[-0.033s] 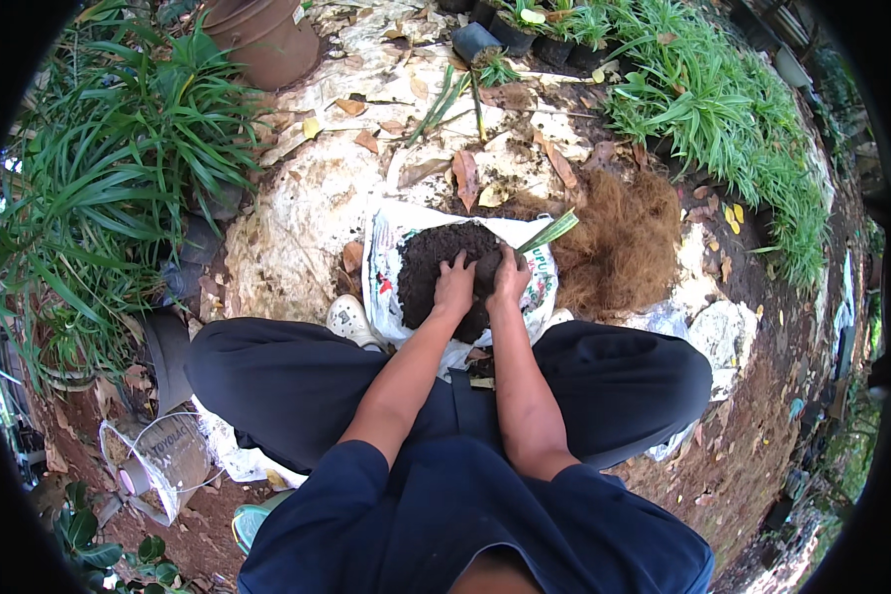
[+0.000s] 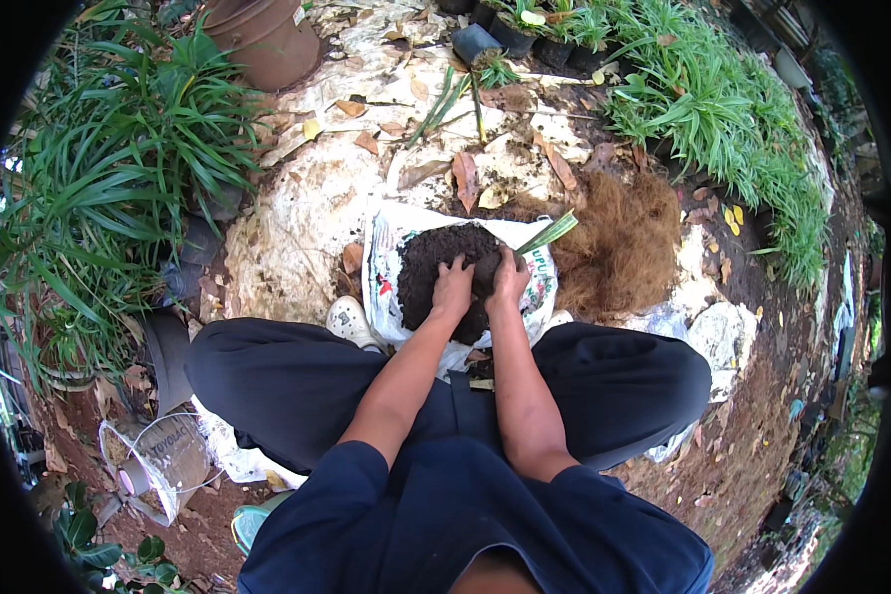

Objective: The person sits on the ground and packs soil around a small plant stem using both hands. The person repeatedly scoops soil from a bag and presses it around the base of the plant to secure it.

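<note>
Both hands, left hand (image 2: 452, 287) and right hand (image 2: 510, 277), press flat with spread fingers into the dark soil mound (image 2: 436, 267), gripping nothing. Mound sits on white plastic sack (image 2: 381, 282) before the knees. Risk: soil spilling past the sack edge under pressure.

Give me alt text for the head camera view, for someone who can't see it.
Seen from above, a seated person presses the left hand and right hand into a mound of dark soil on a white plastic sack. Brown coconut fibre lies to the right, with leafy green plants and a terracotta pot around.
</note>
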### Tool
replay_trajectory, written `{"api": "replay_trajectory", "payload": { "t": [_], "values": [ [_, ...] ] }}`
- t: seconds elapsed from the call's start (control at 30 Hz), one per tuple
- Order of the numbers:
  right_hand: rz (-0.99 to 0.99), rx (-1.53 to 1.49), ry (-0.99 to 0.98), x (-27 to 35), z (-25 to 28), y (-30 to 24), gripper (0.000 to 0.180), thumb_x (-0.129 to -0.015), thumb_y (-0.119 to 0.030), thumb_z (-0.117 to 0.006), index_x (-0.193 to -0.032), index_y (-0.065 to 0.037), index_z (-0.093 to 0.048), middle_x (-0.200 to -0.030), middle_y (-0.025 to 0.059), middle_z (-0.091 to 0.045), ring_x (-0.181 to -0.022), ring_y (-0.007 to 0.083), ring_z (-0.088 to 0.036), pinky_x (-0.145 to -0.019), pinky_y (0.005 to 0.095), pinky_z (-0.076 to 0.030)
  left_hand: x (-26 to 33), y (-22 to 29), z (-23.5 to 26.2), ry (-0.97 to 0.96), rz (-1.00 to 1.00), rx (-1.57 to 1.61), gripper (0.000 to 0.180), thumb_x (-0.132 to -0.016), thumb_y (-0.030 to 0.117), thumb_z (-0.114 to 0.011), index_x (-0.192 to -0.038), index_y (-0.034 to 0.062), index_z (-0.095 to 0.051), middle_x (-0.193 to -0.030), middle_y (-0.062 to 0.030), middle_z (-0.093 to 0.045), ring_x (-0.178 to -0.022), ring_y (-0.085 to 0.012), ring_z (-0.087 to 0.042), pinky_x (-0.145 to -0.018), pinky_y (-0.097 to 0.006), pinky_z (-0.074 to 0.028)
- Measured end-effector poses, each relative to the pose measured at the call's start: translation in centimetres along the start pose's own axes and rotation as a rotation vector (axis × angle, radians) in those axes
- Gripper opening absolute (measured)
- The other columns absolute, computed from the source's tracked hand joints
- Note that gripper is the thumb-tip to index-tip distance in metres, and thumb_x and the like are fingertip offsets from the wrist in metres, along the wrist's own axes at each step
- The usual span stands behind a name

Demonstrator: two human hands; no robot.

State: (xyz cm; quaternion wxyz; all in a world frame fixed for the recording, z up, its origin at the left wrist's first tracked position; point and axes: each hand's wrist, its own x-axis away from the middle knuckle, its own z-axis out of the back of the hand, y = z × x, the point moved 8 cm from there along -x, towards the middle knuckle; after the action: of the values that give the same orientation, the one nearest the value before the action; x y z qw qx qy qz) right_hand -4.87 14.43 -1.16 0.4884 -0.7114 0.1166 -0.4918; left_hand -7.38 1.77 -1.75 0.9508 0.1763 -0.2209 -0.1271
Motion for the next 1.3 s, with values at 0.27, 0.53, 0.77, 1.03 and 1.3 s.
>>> {"api": "replay_trajectory", "payload": {
  "t": [0.27,0.53,0.77,1.03,1.3],
  "values": [
    [-0.012,0.009,-0.015,-0.2,-0.7,0.9,0.054,-0.079,-0.025,-0.071,-0.119,0.007,-0.056,-0.106,0.0146,-0.063,-0.09,0.0235,-0.061,-0.08,0.0353,-0.05,-0.3,-3.7,0.9,0.269,0.075,0.491,0.038,-0.076,0.007,-0.074,-0.113,0.0035,-0.067,-0.106,-0.017,-0.067,-0.101,-0.0342,-0.064,-0.09,-0.041,-0.051],
    [-0.015,0.053,-0.018,0.7,-1.3,0.4,0.052,-0.076,-0.025,-0.073,-0.115,0.006,-0.059,-0.106,0.0134,-0.063,-0.092,0.0232,-0.059,-0.085,0.0341,-0.046,-0.4,-6.8,-1.2,0.256,0.393,0.996,0.025,-0.094,0.013,-0.062,-0.114,-0.0004,-0.065,-0.101,-0.0113,-0.07,-0.091,-0.0182,-0.066,-0.08,-0.032,-0.052],
    [-0.009,0.108,-0.044,1.4,-1.5,0.1,0.048,-0.076,-0.024,-0.073,-0.112,0.006,-0.06,-0.104,0.0135,-0.064,-0.091,0.0234,-0.06,-0.085,0.0345,-0.046,0.7,-5.4,-0.4,0.236,0.434,1.479,0.021,-0.092,0.018,-0.065,-0.105,0.0021,-0.069,-0.097,-0.0051,-0.069,-0.085,-0.0156,-0.063,-0.074,-0.034,-0.054],
    [0.001,0.097,-0.079,1.0,-1.5,0.7,0.048,-0.076,-0.024,-0.073,-0.112,0.006,-0.061,-0.104,0.0132,-0.065,-0.091,0.0229,-0.06,-0.086,0.0343,-0.046,0.2,-5.2,-1.8,0.099,0.505,1.984,0.034,-0.098,0.029,-0.056,-0.119,0.0027,-0.061,-0.112,-0.0074,-0.065,-0.101,-0.0184,-0.062,-0.085,-0.038,-0.05],
    [-0.065,0.125,-0.185,1.7,-2.4,1.0,0.052,-0.076,-0.026,-0.073,-0.115,0.006,-0.061,-0.109,0.0145,-0.065,-0.097,0.0228,-0.06,-0.09,0.0337,-0.044,0.5,-5.6,0.2,0.36,0.377,1.677,0.024,-0.093,0.015,-0.065,-0.114,0.0021,-0.066,-0.099,-0.0038,-0.068,-0.085,-0.0113,-0.062,-0.07,-0.028,-0.051]
  ]
}}
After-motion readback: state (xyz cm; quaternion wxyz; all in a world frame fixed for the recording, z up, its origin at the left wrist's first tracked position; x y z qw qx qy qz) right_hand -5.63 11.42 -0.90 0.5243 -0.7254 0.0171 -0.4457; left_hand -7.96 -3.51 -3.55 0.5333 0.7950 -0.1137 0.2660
